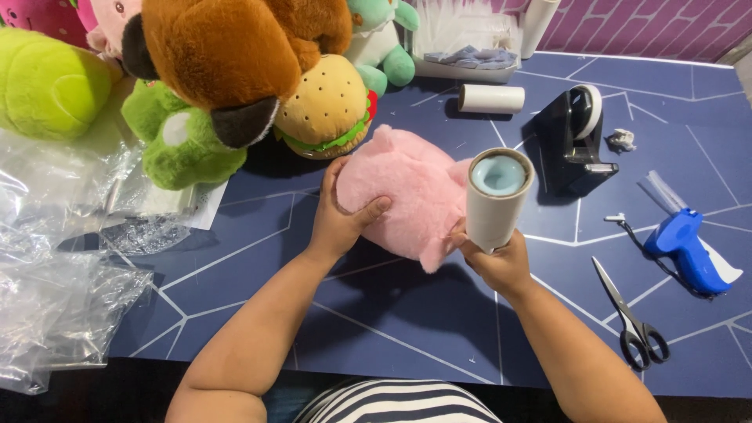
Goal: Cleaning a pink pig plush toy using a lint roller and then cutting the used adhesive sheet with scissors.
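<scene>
A black-and-white striped garment (pixel 399 401) is seen at the bottom edge, closest to the camera, with both bare forearms reaching out over the dark blue table marked with white lines (pixel 376 313). Crumpled clear plastic bags (pixel 63 266) are spread along the left side, and a heap of plush toys (pixel 211 70), among them a burger-shaped one (pixel 325 106), is piled just behind the work. To the right, a black tape dispenser (pixel 576 137), a blue tagging gun (pixel 689 251) and a pair of black-handled scissors (pixel 630 317) are laid well apart from the hands. A soft pink plush toy (pixel 407 192) is pressed to the table by the left hand (pixel 341 223), whose fingers are wrapped around its near-left edge. An upright white lint roller (pixel 496 200) is gripped by the right hand (pixel 497 262), closed about its lower part, touching the toy's right side.
</scene>
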